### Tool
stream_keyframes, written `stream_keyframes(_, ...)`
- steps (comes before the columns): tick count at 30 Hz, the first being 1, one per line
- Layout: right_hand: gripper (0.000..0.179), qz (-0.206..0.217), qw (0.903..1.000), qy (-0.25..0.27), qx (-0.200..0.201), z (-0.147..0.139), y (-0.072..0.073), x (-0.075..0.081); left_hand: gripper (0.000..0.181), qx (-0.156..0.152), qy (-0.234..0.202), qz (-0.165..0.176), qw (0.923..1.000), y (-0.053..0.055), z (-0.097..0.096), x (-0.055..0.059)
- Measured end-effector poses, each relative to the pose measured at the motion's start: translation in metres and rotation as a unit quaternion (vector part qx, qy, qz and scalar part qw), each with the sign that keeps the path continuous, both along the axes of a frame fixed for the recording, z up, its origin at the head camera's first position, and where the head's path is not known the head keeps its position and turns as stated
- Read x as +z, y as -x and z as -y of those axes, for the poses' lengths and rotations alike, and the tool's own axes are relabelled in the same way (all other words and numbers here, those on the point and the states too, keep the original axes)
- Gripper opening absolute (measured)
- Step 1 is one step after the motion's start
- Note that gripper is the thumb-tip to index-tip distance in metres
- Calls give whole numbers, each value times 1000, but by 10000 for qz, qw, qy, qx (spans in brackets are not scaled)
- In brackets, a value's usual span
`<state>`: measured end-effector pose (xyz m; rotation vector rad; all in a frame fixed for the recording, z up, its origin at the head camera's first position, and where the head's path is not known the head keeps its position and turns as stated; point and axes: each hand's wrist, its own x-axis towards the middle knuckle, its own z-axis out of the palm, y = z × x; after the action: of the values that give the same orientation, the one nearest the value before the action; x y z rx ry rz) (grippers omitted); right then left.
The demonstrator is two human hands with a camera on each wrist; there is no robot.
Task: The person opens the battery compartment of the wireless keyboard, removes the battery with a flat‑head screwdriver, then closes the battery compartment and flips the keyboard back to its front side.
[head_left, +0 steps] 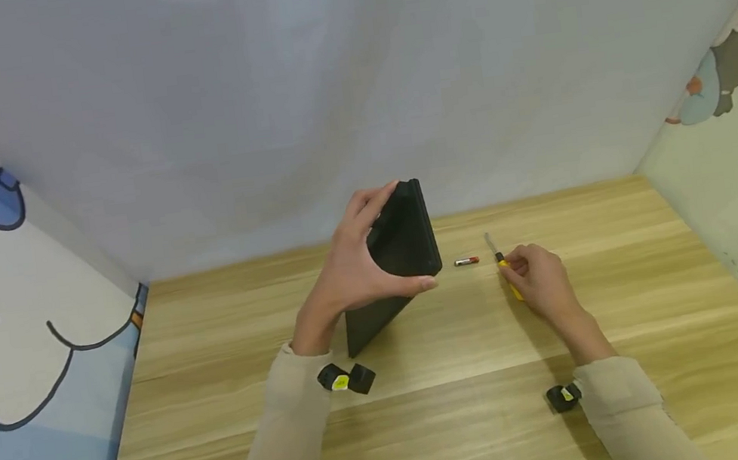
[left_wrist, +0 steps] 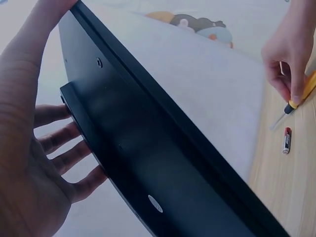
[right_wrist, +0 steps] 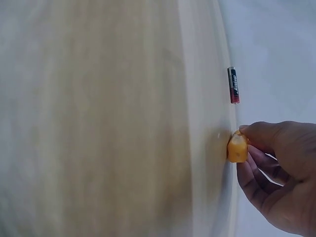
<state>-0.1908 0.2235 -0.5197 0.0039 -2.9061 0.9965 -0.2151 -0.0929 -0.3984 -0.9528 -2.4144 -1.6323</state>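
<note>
My left hand [head_left: 353, 266] grips a long, flat black device [head_left: 427, 231], keyboard-like in shape, between thumb and spread fingers, holding it tilted up on edge above the table. Its black face with a small screw hole and an oval label [left_wrist: 155, 203] shows in the left wrist view; the other face is hidden. On the right, my right hand [head_left: 539, 279] pinches the yellow handle of a screwdriver [head_left: 513, 286], whose metal shaft points away from me, at the tabletop. A small red and black battery [head_left: 466, 261] lies between the device and the screwdriver.
The wood-grain table [head_left: 474, 430] meets a pale grey wall [head_left: 301, 116] at the back. Cartoon-printed panels stand on the left [head_left: 1, 302] and the right [head_left: 710, 168]. A small black camera [head_left: 347, 379] is strapped to each wrist.
</note>
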Motion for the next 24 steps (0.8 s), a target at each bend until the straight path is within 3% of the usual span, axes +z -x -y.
stream_keyframes(9,24,72,9998,-198,-44,-3,0,-4,128,140,-397,-343,9985,-3,12,-3)
stream_keyframes(18,22,129,9996,-242,-62,-4,1,1,126,-133,-1463,-117,9891,-5,25,0)
stream_keyframes(24,23,211,9995,-225,15,-4,-1,5,125,-190,-1853,14,9825,-6,31,-1)
